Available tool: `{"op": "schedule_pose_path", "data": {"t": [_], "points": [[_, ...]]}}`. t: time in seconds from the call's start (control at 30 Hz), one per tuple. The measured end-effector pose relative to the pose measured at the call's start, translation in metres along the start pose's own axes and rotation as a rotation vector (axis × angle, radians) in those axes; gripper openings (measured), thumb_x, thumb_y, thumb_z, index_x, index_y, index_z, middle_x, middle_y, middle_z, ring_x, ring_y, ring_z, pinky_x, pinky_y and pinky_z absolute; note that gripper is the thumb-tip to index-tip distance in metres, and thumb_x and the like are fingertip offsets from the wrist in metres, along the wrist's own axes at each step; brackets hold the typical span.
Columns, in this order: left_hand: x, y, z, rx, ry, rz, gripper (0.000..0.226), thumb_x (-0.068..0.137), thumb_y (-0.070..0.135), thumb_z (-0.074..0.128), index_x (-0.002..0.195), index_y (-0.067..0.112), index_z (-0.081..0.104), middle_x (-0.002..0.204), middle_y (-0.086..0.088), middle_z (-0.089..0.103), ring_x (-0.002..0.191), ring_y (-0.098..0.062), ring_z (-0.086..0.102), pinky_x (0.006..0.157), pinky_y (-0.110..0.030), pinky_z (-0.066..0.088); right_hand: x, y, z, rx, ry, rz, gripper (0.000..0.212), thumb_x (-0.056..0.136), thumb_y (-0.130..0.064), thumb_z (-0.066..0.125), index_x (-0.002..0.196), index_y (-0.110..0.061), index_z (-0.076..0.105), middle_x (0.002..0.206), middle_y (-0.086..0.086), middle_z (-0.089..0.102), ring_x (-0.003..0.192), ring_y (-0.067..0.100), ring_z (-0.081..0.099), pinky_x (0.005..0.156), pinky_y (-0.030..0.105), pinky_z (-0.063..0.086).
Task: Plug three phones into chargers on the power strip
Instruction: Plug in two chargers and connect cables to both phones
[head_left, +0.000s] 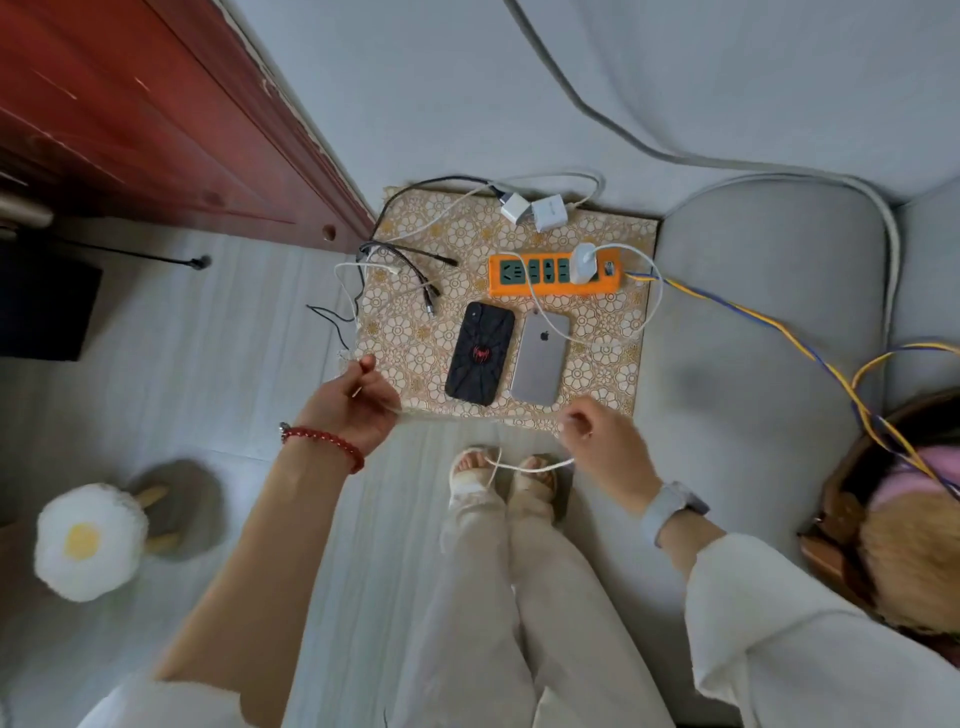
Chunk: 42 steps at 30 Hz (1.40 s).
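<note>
While both arms reach forward, left hand (358, 410) and right hand (597, 436) each pinch-grip the white cable (524, 467).

Both hands (353, 405) (597, 436) pinch white cable (524, 467); two phones (480, 353) (540, 358) lie beside orange power strip (550, 291).

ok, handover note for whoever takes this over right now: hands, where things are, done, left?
Left hand and right hand each pinch the same white cable, slack between them.
On the patterned mat: orange power strip with one white charger plugged in; two loose white adapters behind it; black-cased phone and silver phone face down.
Done: one charger in the strip.
Unclear: whether its cable reaches the silver phone's port.
Left: remaining chargers and phones; only two phones in view.
</note>
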<state>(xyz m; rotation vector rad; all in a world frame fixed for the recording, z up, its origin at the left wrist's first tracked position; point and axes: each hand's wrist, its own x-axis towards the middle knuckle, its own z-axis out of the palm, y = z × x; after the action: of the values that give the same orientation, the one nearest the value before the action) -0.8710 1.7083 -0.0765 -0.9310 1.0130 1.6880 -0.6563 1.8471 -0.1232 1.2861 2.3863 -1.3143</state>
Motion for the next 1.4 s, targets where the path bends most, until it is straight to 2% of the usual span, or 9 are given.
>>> {"op": "schedule_pose_path", "data": {"t": [0.2, 0.27, 0.4, 0.57, 0.7, 0.8, 0.9, 1.0, 1.4], "points": [[0.018, -0.003, -0.040, 0.480, 0.466, 0.305, 0.021, 0.093, 0.008, 0.038, 0.088, 0.002, 0.058, 0.059, -0.005, 0.040, 0.044, -0.012, 0.042, 0.037, -0.015, 0.041, 0.016, 0.047, -0.024, -0.314, 0.010, 0.306, 0.027, 0.091, -0.026, 0.043, 0.091, -0.004, 0.060, 0.100, 0.027, 0.060, 0.094, 0.041, 0.055, 0.076, 0.039, 0.046], [0.022, -0.003, -0.051, 0.736, 0.549, 0.289, 0.025, 0.091, 0.009, 0.042, 0.110, 0.001, 0.057, 0.084, -0.017, 0.059, 0.074, -0.027, 0.060, 0.066, -0.035, 0.057, 0.014, 0.042, -0.019, -0.197, -0.059, 0.232, 0.025, 0.094, -0.025, 0.042, 0.085, -0.007, 0.057, 0.096, 0.022, 0.065, 0.082, 0.035, 0.056, 0.068, 0.032, 0.043], [0.016, -0.023, -0.051, 1.457, 0.662, 0.459, 0.057, 0.086, 0.024, 0.053, 0.137, 0.008, 0.032, 0.140, -0.020, 0.032, 0.124, -0.036, 0.037, 0.104, -0.046, 0.034, -0.004, 0.007, -0.002, 0.242, -0.151, 0.065, 0.025, 0.091, -0.002, 0.043, 0.107, -0.010, 0.060, 0.098, 0.003, 0.063, 0.085, 0.014, 0.056, 0.071, 0.019, 0.043], [0.005, -0.054, -0.021, 1.434, -0.052, 0.472, 0.031, 0.094, 0.028, 0.042, 0.114, 0.010, 0.057, 0.102, -0.002, 0.065, 0.088, -0.010, 0.059, 0.072, -0.016, 0.046, -0.027, -0.025, 0.016, 0.326, -0.195, -0.088, 0.039, 0.090, 0.006, 0.037, 0.121, -0.008, 0.056, 0.105, -0.001, 0.057, 0.089, 0.006, 0.054, 0.082, 0.008, 0.041], [0.000, -0.073, -0.024, 1.599, -0.352, 0.165, 0.040, 0.096, 0.034, 0.033, 0.118, 0.010, 0.055, 0.114, -0.010, 0.064, 0.103, -0.020, 0.060, 0.095, -0.033, 0.047, -0.025, -0.039, 0.020, 0.577, -0.149, 0.114, 0.038, 0.092, -0.001, 0.039, 0.121, -0.016, 0.058, 0.119, -0.007, 0.061, 0.112, 0.008, 0.052, 0.089, 0.004, 0.040], [-0.002, -0.083, -0.034, 1.668, -0.377, 0.189, 0.033, 0.094, 0.028, 0.043, 0.120, 0.013, 0.056, 0.113, -0.008, 0.066, 0.107, -0.019, 0.059, 0.099, -0.034, 0.043, -0.019, -0.048, 0.017, 0.684, -0.139, 0.186, 0.039, 0.091, -0.005, 0.040, 0.120, -0.024, 0.059, 0.126, -0.010, 0.060, 0.119, 0.000, 0.048, 0.095, 0.011, 0.035], [-0.004, -0.083, -0.041, 1.617, -0.393, 0.333, 0.020, 0.092, 0.015, 0.048, 0.102, 0.010, 0.065, 0.076, 0.006, 0.068, 0.071, 0.004, 0.060, 0.071, -0.009, 0.044, -0.014, -0.055, 0.021, 0.699, -0.189, 0.194, 0.036, 0.089, -0.006, 0.044, 0.114, -0.024, 0.063, 0.118, -0.013, 0.065, 0.116, -0.001, 0.051, 0.087, 0.013, 0.036], [-0.001, -0.072, -0.050, 1.783, -0.362, 0.501, 0.021, 0.092, 0.015, 0.047, 0.089, 0.012, 0.068, 0.065, 0.005, 0.063, 0.058, -0.004, 0.053, 0.056, -0.009, 0.037, -0.003, -0.056, 0.015, 1.093, -0.098, 0.445, 0.013, 0.087, -0.013, 0.051, 0.091, -0.018, 0.062, 0.095, -0.003, 0.071, 0.096, 0.013, 0.064, 0.078, 0.029, 0.041], [0.022, -0.035, -0.114, 2.340, 0.160, 0.686, 0.024, 0.093, 0.027, 0.042, 0.096, 0.025, 0.066, 0.088, 0.000, 0.068, 0.089, -0.023, 0.059, 0.089, -0.035, 0.035, 0.031, -0.013, -0.011, 1.652, 0.329, 0.836, 0.027, 0.094, -0.016, 0.039, 0.071, -0.005, 0.048, 0.072, 0.008, 0.052, 0.068, 0.019, 0.055, 0.065, 0.034, 0.052]]}}
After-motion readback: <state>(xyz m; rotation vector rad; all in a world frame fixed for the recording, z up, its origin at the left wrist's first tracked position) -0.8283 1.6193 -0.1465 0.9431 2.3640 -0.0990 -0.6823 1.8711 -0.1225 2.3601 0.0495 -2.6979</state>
